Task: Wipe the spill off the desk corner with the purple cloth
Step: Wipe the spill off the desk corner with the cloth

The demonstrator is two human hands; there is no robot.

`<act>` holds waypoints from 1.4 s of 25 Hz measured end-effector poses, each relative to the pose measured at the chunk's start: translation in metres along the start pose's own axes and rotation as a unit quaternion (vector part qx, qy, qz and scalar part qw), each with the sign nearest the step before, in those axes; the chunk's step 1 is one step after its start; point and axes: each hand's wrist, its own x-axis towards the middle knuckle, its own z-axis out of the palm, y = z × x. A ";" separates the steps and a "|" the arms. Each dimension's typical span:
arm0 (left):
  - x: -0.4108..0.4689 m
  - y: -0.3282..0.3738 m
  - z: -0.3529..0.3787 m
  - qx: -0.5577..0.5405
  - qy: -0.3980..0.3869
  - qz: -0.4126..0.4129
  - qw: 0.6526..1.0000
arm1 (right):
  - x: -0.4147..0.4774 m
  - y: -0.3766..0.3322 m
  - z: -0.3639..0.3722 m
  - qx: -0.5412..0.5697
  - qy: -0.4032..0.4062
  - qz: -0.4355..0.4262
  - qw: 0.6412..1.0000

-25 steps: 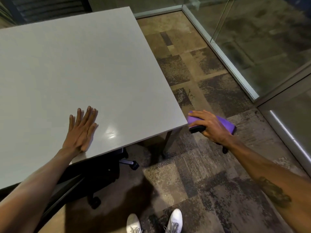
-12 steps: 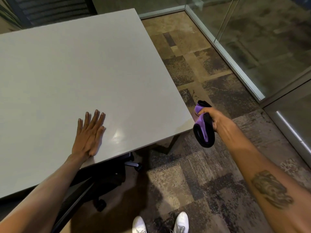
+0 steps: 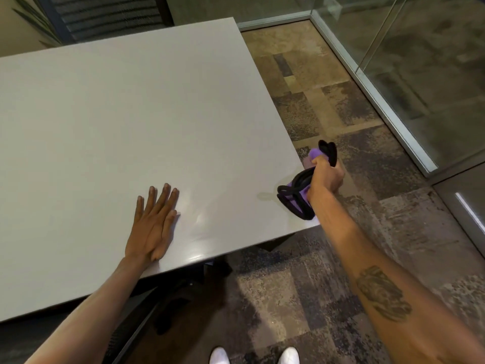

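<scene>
A purple cloth with black trim [image 3: 298, 198] is bunched in my right hand [image 3: 325, 177], which is shut on it over the near right corner of the grey desk [image 3: 131, 114]. The cloth's lower end touches the desk top by that corner. A faint wet smear, the spill [image 3: 266, 196], lies just left of the cloth. My left hand [image 3: 153, 224] rests flat on the desk near its front edge, fingers spread, holding nothing.
A dark office chair [image 3: 168, 306] stands under the desk's front edge. Patterned carpet [image 3: 328, 106] runs to the right, bounded by a glass wall with a metal floor rail [image 3: 388, 111]. My white shoes [image 3: 219, 355] show at the bottom. Slatted blinds [image 3: 105, 14] lie beyond the desk.
My right hand has brought the cloth up from beside the desk and onto its corner. The left hand has stayed flat in place.
</scene>
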 end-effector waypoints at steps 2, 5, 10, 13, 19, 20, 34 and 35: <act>0.000 -0.001 0.000 -0.009 0.000 0.000 1.000 | -0.002 0.001 0.019 0.043 -0.030 -0.061 0.997; 0.002 -0.005 0.001 -0.026 -0.002 -0.005 1.000 | 0.021 -0.007 0.034 0.084 -0.070 -0.075 0.991; 0.003 -0.006 0.003 -0.042 -0.001 -0.008 0.999 | 0.060 -0.034 0.077 -0.059 -0.179 -0.082 0.979; 0.004 -0.007 0.003 -0.036 0.001 -0.010 0.999 | 0.053 -0.022 0.096 -0.220 -0.261 -0.137 0.930; 0.003 -0.003 0.000 -0.040 0.006 -0.004 0.999 | 0.038 -0.014 0.079 -0.311 -0.320 -0.188 0.875; 0.002 -0.002 -0.001 -0.041 0.004 -0.003 0.999 | 0.034 -0.011 0.071 -0.319 -0.322 -0.182 0.873; -0.004 0.005 -0.011 -0.016 -0.012 0.012 1.000 | -0.071 0.058 -0.017 -0.282 -0.149 -0.196 0.927; -0.004 0.004 -0.011 -0.014 -0.014 0.011 1.000 | -0.086 0.066 -0.012 -0.273 -0.106 -0.207 0.933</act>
